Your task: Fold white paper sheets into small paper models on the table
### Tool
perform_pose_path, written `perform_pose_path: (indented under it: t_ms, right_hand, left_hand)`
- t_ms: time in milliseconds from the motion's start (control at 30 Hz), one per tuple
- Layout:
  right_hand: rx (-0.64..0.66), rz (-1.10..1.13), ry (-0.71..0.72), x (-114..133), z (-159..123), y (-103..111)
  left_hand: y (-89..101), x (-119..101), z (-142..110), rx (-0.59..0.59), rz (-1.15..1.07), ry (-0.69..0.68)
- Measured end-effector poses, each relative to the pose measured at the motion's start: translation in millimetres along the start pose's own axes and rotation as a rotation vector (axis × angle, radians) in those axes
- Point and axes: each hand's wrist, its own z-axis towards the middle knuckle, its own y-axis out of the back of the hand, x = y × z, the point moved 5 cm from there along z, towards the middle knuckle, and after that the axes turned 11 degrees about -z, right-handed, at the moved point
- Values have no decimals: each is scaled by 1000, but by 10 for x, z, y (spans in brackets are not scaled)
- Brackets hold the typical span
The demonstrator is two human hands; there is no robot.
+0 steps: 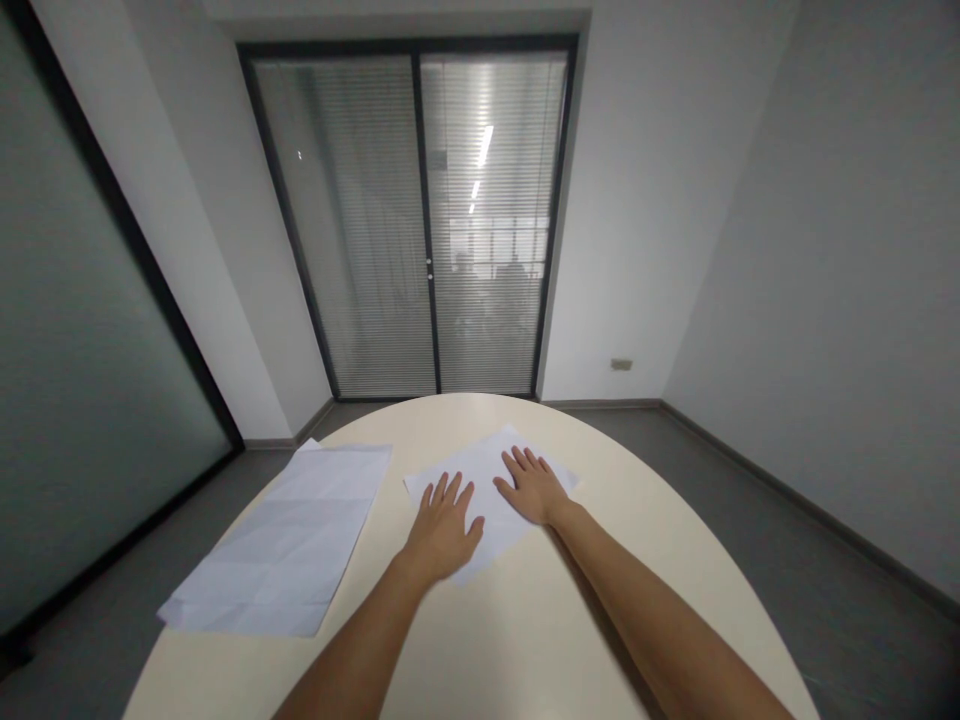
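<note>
A white sheet of paper [480, 485] lies near the middle of a cream round table [525, 640]. My left hand [444, 525] rests flat on its near left part, fingers stretched out and slightly apart. My right hand [531, 485] lies flat on its right part, fingers also spread, palm down. Neither hand grips anything; both press on the sheet.
A larger creased white sheet [289, 545] lies on the table's left, its corner reaching over the edge. Beyond the table are a grey floor, a glass sliding door with blinds [420, 230], a dark glass wall on the left and a plain wall on the right.
</note>
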Motion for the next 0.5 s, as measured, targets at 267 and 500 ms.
perform_pose_path:
  t_ms: [267,500]
  right_hand:
    - [-255,-10,-6,-7,-128,245]
    - [-170,68,71,159,-236,140]
  left_hand:
    - [20,22,13,52,-73,-16]
    - [23,28,67,-124,45,199]
